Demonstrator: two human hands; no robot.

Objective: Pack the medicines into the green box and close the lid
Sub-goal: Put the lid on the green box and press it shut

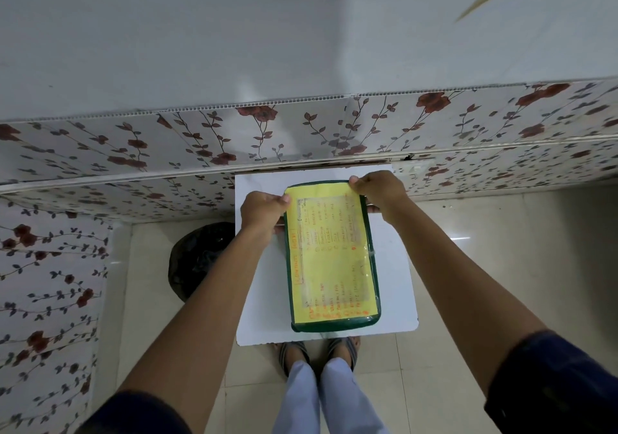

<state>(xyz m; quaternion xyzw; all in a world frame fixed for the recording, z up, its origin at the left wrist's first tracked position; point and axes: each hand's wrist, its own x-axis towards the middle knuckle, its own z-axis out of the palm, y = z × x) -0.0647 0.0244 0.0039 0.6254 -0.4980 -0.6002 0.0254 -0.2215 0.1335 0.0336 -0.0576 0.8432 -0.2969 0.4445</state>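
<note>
Green box [334, 325]: lies flat near the middle of a small white surface [394, 296], long axis running away from the person; only its dark green rim shows around the lid.
Lid [329, 256]: covers the whole box, with a yellow sheet of handwritten notes under clear film on top; it looks seated along the near end, while the far end is between the person's fingers, so I cannot tell whether that end is pressed fully home.
Medicines: none in sight on the surface or the floor; presumably already inside, though the shut lid hides the contents.
Progress: packing appears done and the closing step is at or near its end; what may be left is pressing the far corners down and letting go.
Left hand [262, 211]: at the far left corner of the lid, fingers curled over the edge and thumb on the yellow sheet, gripping it.
Right hand [379, 189]: at the far right corner, fingertips pinching the lid's far edge.
Box relative to hands: it stretches from the two hands back toward the person's body, lying between the forearms.
Around: tiled floor [451, 366] below, a dark bin bag [197, 256] to the left of the surface, flower-patterned panels [200, 139] behind, the person's sandalled feet [317, 350] just under the near edge.
</note>
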